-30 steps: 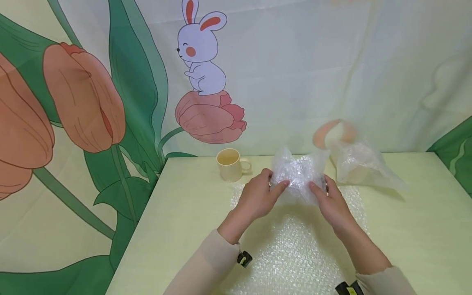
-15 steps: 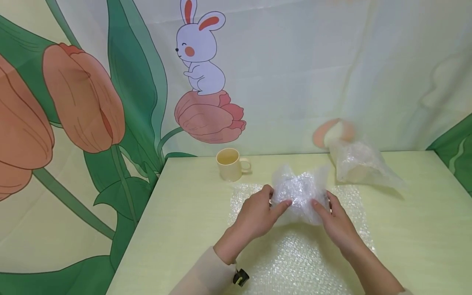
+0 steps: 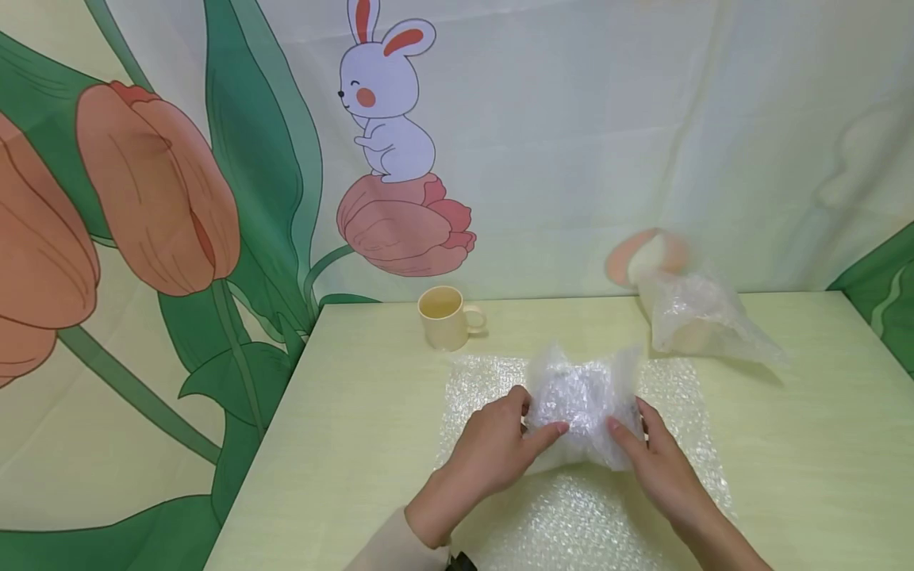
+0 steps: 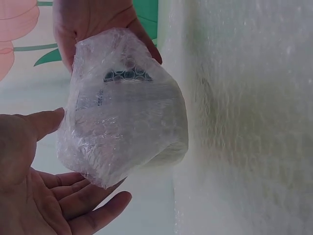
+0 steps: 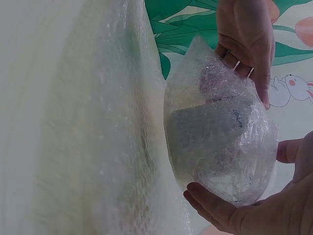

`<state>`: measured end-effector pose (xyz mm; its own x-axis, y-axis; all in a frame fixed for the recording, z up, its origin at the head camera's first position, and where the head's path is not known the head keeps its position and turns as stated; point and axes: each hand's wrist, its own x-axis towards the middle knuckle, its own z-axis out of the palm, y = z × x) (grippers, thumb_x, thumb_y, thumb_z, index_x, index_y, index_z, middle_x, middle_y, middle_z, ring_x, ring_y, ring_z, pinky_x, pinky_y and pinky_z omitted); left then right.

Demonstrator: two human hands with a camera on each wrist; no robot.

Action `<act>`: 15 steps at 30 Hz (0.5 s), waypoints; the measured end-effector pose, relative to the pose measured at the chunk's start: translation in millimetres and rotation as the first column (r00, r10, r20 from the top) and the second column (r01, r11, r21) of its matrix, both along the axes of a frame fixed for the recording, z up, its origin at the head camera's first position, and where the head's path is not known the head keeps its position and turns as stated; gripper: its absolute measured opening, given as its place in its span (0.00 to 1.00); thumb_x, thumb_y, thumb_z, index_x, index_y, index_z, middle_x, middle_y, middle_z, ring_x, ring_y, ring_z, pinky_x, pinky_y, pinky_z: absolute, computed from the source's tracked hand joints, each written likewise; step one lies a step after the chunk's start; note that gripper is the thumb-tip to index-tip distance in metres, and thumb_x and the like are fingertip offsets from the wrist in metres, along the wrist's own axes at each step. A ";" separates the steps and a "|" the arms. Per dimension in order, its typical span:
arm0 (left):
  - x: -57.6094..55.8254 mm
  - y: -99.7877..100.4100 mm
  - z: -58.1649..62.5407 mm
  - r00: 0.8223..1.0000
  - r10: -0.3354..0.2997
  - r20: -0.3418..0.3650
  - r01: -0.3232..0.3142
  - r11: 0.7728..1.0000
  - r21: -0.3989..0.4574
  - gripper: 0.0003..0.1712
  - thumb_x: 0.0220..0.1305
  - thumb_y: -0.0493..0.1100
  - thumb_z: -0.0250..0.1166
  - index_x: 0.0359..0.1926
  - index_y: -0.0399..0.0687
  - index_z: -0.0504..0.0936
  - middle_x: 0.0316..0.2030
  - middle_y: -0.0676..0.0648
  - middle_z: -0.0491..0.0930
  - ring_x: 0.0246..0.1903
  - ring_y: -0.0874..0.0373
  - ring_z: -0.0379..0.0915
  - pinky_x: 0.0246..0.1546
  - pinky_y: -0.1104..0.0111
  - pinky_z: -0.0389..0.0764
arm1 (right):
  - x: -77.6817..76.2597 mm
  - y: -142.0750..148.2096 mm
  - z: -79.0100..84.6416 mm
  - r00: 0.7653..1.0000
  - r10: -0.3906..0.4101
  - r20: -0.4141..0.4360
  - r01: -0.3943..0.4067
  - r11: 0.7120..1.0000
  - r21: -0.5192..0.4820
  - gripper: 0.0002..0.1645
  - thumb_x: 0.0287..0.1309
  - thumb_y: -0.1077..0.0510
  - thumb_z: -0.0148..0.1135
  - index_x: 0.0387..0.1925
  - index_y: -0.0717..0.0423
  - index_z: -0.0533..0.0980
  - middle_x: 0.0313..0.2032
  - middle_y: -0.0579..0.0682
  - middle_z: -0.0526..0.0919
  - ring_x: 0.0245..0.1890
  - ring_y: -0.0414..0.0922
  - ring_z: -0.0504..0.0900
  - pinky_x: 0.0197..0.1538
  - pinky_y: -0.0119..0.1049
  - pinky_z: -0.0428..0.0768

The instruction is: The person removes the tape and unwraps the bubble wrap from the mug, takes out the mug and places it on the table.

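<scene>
Both hands hold a bubble-wrapped bundle between them over a spread bubble wrap sheet. My left hand grips its left side, thumb on the near face. On the right side my right hand holds it the same way. Through the film of the bundle in the left wrist view, a pale object with a dark patch and small lettering shows; its kind cannot be made out. In the right wrist view the bundle looks close to the sheet; I cannot tell whether they touch.
A yellow mug stands upright at the back left of the table, its handle pointing right. Another bubble-wrapped bundle lies at the back right. Behind the table hangs a cloth backdrop printed with tulips and a rabbit.
Both hands have brought the bundle down the view, nearer to me, from close to the far edge of the sheet to over its middle. The mug and the other bundle stay put.
</scene>
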<state>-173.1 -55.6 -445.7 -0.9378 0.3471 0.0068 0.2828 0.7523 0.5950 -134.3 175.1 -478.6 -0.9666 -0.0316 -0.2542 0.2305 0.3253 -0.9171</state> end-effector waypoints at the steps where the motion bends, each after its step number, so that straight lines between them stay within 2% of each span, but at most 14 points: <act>1: 1.3 -0.3 -0.8 1.000 -0.001 -0.001 0.001 1.000 -0.004 0.32 0.67 0.70 0.64 0.44 0.45 0.77 0.33 0.47 0.86 0.31 0.60 0.82 0.28 0.69 0.78 | 0.9 0.0 -1.7 1.000 0.001 0.003 -0.001 1.000 -0.002 0.50 0.77 0.34 0.49 0.83 0.54 0.42 0.77 0.64 0.57 0.74 0.62 0.64 0.73 0.61 0.65; 3: 3.1 -1.0 -3.0 1.000 0.000 -0.003 0.000 1.000 -0.011 0.31 0.67 0.70 0.64 0.44 0.45 0.77 0.32 0.48 0.86 0.31 0.60 0.82 0.27 0.70 0.77 | 2.2 -0.4 -5.6 1.000 0.002 0.008 -0.001 1.000 -0.004 0.50 0.76 0.34 0.49 0.83 0.54 0.43 0.77 0.64 0.58 0.74 0.61 0.64 0.73 0.60 0.66; 10: 5.7 -4.3 -14.8 1.000 -0.020 0.006 0.020 0.999 -0.032 0.31 0.67 0.70 0.64 0.43 0.46 0.76 0.31 0.48 0.86 0.30 0.62 0.82 0.26 0.71 0.76 | 4.5 -0.9 -18.0 1.000 -0.004 0.010 0.004 1.000 -0.007 0.46 0.77 0.37 0.51 0.81 0.54 0.48 0.72 0.63 0.65 0.66 0.56 0.74 0.62 0.45 0.76; 15: 6.8 -4.5 -16.2 1.000 -0.010 -0.005 0.009 0.998 -0.063 0.32 0.63 0.72 0.67 0.44 0.48 0.77 0.33 0.48 0.87 0.30 0.62 0.82 0.25 0.71 0.76 | 5.4 1.4 -18.5 1.000 -0.001 0.016 0.001 1.000 -0.010 0.48 0.75 0.35 0.52 0.82 0.53 0.47 0.74 0.65 0.63 0.67 0.61 0.75 0.61 0.46 0.78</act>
<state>-166.4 -60.1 -461.9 -0.9345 0.3558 -0.0102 0.2931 0.7856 0.5449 -129.0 176.5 -497.0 -0.9624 -0.0333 -0.2698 0.2459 0.3158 -0.9164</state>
